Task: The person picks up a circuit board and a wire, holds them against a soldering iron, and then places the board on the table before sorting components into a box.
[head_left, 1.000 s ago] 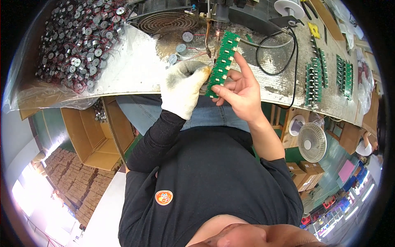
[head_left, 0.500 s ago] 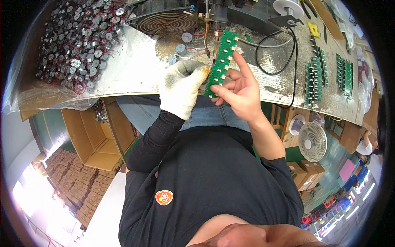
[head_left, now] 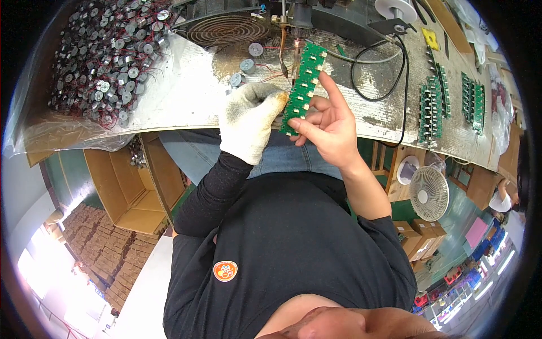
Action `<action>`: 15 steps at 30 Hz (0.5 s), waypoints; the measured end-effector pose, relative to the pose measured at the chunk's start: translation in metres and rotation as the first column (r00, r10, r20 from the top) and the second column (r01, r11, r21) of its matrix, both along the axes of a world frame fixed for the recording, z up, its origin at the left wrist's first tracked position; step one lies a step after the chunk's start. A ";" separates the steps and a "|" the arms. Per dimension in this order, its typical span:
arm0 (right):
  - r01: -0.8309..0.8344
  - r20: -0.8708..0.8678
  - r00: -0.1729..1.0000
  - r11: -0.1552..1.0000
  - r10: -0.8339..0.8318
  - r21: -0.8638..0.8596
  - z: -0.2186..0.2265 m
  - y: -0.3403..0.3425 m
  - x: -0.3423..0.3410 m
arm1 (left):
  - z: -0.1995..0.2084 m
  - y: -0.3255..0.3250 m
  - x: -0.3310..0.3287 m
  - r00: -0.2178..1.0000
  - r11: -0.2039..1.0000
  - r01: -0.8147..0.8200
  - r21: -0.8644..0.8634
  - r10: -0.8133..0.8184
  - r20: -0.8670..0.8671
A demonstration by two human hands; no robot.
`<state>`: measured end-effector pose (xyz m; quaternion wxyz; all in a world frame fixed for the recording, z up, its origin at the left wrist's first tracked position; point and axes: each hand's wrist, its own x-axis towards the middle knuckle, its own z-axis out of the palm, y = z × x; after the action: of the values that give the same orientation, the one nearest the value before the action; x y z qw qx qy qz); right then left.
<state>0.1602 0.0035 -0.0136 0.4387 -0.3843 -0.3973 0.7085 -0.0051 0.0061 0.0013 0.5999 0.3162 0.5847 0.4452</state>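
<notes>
A long green circuit board (head_left: 305,85) with small white connectors along it is tilted over the table's front edge. My bare right hand (head_left: 330,127) grips its lower right side, thumb on the face and forefinger stretched along the edge. My left hand (head_left: 248,116), in a stained white glove, is closed in a pinch against the board's left edge; whatever lies between its fingertips is hidden. Just above stands the tip of a soldering iron (head_left: 284,65), close to the board's left side. Small round motors (head_left: 247,66) with thin red wires lie beyond the glove.
A big heap of wired motors (head_left: 113,62) lies on plastic at the left. A round fan grille (head_left: 226,31), a solder spool (head_left: 395,10) and a looped black cable (head_left: 403,85) are at the back and right. More green boards (head_left: 430,113) are stacked at far right.
Both hands and the board stay almost in place. The motors beyond the glove have shifted very slightly.
</notes>
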 end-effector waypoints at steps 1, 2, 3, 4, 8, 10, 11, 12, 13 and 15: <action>0.001 0.001 1.000 1.000 -0.001 -0.001 0.000 0.000 0.000 | 0.000 0.000 0.000 1.000 1.000 0.008 0.012 -0.008 -0.026; -0.003 0.003 1.000 1.000 0.003 -0.002 0.001 0.000 0.000 | -0.001 0.001 0.001 1.000 1.000 0.009 0.011 -0.009 -0.025; -0.008 0.003 1.000 1.000 0.008 -0.003 0.002 0.000 0.000 | -0.001 0.002 0.002 1.000 0.999 -0.007 0.034 0.007 -0.016; -0.009 0.003 1.000 1.000 0.009 -0.004 0.002 0.000 0.000 | -0.001 0.003 0.002 1.000 0.998 -0.023 0.056 0.024 -0.006; -0.009 0.000 1.000 1.000 0.009 -0.008 0.002 0.000 0.000 | -0.002 0.006 0.002 1.000 0.999 -0.009 0.049 0.008 0.030; -0.010 0.000 1.000 1.000 0.010 -0.011 0.003 0.001 0.000 | 0.000 0.007 0.002 1.000 1.000 -0.008 0.021 0.008 0.021; -0.008 -0.001 1.000 1.000 0.008 -0.015 0.003 0.001 0.000 | 0.001 0.007 0.002 1.000 1.000 -0.008 0.021 0.008 0.021; -0.006 -0.001 1.000 1.000 0.006 -0.018 0.003 0.001 0.000 | 0.002 0.008 0.002 0.999 1.000 -0.009 0.006 0.009 0.038; -0.007 -0.002 1.000 1.000 0.007 -0.019 0.004 0.001 -0.001 | 0.003 0.008 0.001 0.998 1.000 -0.009 -0.009 0.010 0.055; -0.009 -0.007 1.000 1.000 0.009 -0.007 0.005 0.002 -0.001 | 0.003 0.007 0.001 0.997 1.000 -0.014 0.007 0.013 0.070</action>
<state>0.1588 0.0056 -0.0086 0.4357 -0.3815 -0.3950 0.7132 -0.0045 0.0134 0.0040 0.6157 0.2988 0.5637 0.4624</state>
